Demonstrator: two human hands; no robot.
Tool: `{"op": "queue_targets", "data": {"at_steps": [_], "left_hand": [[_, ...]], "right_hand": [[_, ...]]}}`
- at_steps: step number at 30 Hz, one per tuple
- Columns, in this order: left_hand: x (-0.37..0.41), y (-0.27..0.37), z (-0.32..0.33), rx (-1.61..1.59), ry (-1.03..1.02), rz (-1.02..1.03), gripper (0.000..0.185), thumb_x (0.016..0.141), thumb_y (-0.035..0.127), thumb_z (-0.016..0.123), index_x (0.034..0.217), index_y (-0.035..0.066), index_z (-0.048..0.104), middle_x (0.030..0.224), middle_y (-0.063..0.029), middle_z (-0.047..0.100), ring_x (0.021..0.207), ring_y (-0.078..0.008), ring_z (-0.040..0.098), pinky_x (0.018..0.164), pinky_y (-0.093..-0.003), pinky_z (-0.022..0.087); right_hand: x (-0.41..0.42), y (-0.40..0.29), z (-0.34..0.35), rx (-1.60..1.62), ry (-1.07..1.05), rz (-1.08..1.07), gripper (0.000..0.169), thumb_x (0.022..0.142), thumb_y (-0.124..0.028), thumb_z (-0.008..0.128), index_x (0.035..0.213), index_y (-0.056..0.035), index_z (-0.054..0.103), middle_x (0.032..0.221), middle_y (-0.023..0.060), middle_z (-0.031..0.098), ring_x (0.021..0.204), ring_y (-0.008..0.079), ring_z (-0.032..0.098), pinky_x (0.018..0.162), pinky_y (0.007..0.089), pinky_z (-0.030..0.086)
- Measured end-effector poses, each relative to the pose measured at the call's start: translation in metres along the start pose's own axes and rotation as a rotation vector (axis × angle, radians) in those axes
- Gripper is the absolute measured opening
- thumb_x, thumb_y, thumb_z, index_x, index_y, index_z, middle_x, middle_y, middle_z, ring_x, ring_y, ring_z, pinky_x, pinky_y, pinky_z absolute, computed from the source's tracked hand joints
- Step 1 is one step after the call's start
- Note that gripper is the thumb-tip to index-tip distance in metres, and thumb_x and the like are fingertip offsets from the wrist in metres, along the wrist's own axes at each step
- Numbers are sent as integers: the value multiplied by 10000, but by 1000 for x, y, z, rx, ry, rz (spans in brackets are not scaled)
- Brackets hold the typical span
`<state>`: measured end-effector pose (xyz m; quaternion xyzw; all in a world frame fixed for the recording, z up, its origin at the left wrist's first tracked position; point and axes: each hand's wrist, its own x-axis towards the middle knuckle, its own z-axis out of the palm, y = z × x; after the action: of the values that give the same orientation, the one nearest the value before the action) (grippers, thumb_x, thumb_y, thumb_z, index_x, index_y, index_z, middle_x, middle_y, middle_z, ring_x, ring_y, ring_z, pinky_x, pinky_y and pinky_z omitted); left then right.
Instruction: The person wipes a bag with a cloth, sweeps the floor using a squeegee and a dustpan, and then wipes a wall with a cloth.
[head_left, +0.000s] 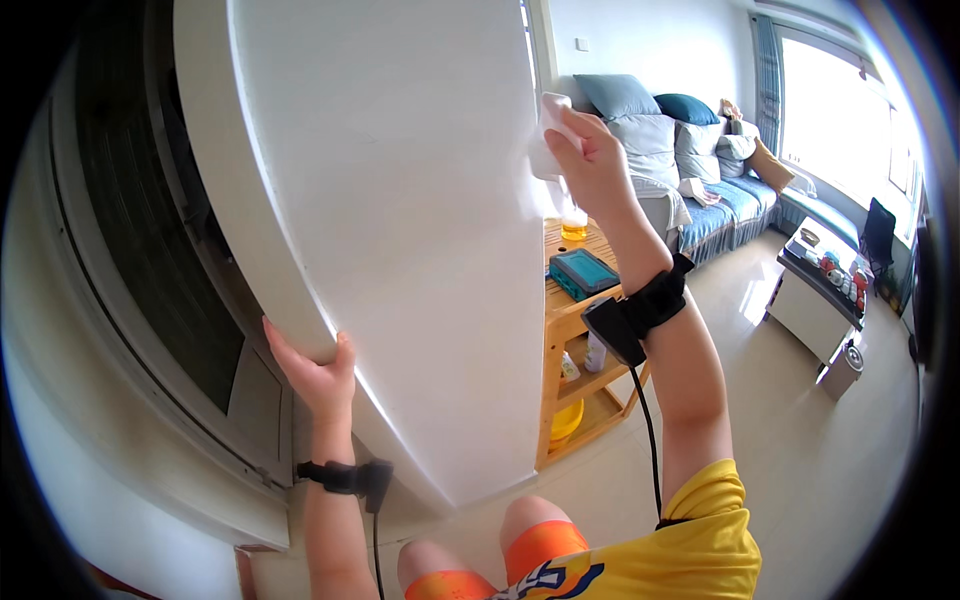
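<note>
A white wall panel (382, 187) stands upright before me, with pale trim (274, 225) down its left side. My left hand (319, 367) rests against this trim, its thumb and fingers spread around the edge. At the panel's right edge, my right hand (596, 161) grips a soft white object (556, 106), a folded cloth or a sponge; I cannot tell which. Part of it is hidden behind my fingers, and its pale outline blends into the panel. Black straps with small cabled devices are worn on my left wrist and my right forearm.
A wooden trolley (562, 330) right of the panel carries a teal case (583, 273) and a container of yellow liquid (574, 229). Beyond are a sofa (652, 142), a coffee table (810, 307) with tea things and a bin (845, 367). A glazed door (157, 187) is left.
</note>
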<state>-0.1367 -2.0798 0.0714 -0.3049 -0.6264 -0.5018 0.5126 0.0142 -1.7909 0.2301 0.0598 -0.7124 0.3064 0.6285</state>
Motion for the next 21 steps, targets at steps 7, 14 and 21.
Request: {"op": "queue_targets", "data": {"at_steps": [7,14,21], "left_hand": [[-2,-2,1,48,3,-15,875,654,232,688,1309,-58,185,1254,-236,345,1138,-353,395,947,-404,348],[-1,-2,1,2,7,-8,864,650,239,690,1301,-59,205,1239,-242,359,1107,-361,409,914,-418,361],[-3,3,1,-30,-15,-20,849,662,212,682,1310,-43,197,1262,-228,341,1126,-349,397,926,-413,354]], "right_hand": [[5,-71,54,-751,-317,-203,437,839,-106,426,1252,-239,378,866,115,546,650,285,570,572,383,466],[8,-78,78,-1137,-369,-229,449,822,-87,481,1249,-192,392,804,68,531,574,210,570,498,303,477],[54,-93,34,-1491,-620,-890,412,823,-45,474,1219,-157,451,822,60,528,604,164,593,491,249,471]]}}
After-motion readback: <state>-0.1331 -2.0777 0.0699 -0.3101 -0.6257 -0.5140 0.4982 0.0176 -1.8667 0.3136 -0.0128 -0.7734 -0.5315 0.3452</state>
